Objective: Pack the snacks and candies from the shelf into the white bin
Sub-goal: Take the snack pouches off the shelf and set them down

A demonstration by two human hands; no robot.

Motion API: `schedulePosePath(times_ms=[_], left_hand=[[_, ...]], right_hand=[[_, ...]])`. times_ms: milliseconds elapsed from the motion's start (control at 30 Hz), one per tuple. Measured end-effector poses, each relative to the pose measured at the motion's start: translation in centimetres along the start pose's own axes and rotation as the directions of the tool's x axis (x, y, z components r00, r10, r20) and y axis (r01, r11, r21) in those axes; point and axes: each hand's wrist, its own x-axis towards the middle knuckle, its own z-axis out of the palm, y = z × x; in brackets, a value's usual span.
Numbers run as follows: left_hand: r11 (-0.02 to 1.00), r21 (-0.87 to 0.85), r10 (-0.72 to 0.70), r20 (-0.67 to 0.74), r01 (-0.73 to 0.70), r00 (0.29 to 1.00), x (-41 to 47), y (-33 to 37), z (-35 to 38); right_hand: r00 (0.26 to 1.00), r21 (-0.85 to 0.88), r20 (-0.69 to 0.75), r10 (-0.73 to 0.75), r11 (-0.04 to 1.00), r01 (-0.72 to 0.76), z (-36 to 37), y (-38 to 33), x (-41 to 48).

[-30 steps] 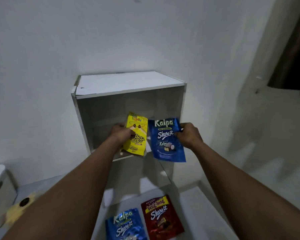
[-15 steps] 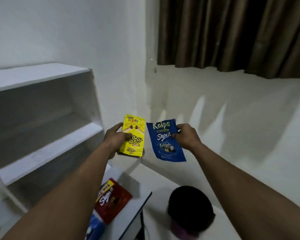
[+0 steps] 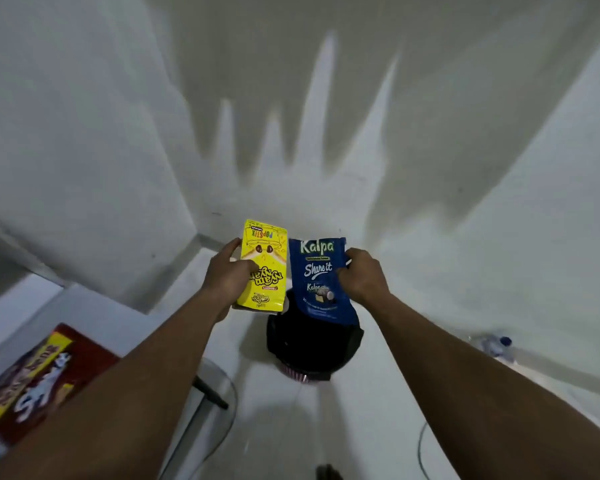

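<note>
My left hand (image 3: pixel 226 277) grips a yellow snack pouch (image 3: pixel 264 268), held upside down in the air at the middle of the view. Right beside it hangs a blue Kalpa pouch (image 3: pixel 319 278), pinched at its right edge by my right hand (image 3: pixel 362 277). The two pouches almost touch. A red Beng-Beng pouch (image 3: pixel 39 379) lies on a white surface (image 3: pixel 84 306) at the lower left. Neither the shelf nor the white bin is in view.
A black round container (image 3: pixel 312 344) stands on the white floor just below the pouches. A plastic water bottle (image 3: pixel 496 344) lies by the right wall. A glass-edged piece with a dark leg (image 3: pixel 210 393) sits under my left arm. White walls meet in a corner ahead.
The view has swung right, away from the shelf, which has left the frame. Both hands keep their pouches, now held over the black container. The curtain is gone from view.
</note>
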Motion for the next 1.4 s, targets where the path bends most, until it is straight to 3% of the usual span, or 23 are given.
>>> schedulePosePath(times_ms=[467,800,900,1000,1200,1400], left_hand=[[0.965,0.154,-0.203,-0.071,0.212,0.977,19.6,-24.2,13.2],[0.937,0.262,-0.248,0.027,0.232,0.969,22.8,-30.5,19.5],[0.915,0.285,-0.304,0.016,0.287,0.953,21.5,-29.4,19.7],[0.903,0.357,-0.263,0.014,0.241,0.965,19.1,-25.9,18.4],[0.867,0.498,-0.003,-0.027,0.016,1.000,11.8,-14.2,11.7],[0.742,0.658,0.199,-0.039,-0.124,0.979,1.7,-3.1,0.7]], right_hand=[[0.977,-0.058,0.089,0.191,0.981,-0.187,18.7,22.7,16.4],[0.974,-0.045,0.081,0.213,0.977,-0.210,20.4,27.5,19.3],[0.978,-0.076,0.094,0.184,0.981,-0.177,18.4,26.2,19.0],[0.988,-0.162,0.109,0.105,0.983,-0.087,15.5,23.1,18.1],[0.976,-0.325,0.164,-0.145,0.926,0.192,8.3,10.4,13.9],[0.914,-0.400,0.226,-0.337,0.823,0.402,2.3,-4.5,5.5]])
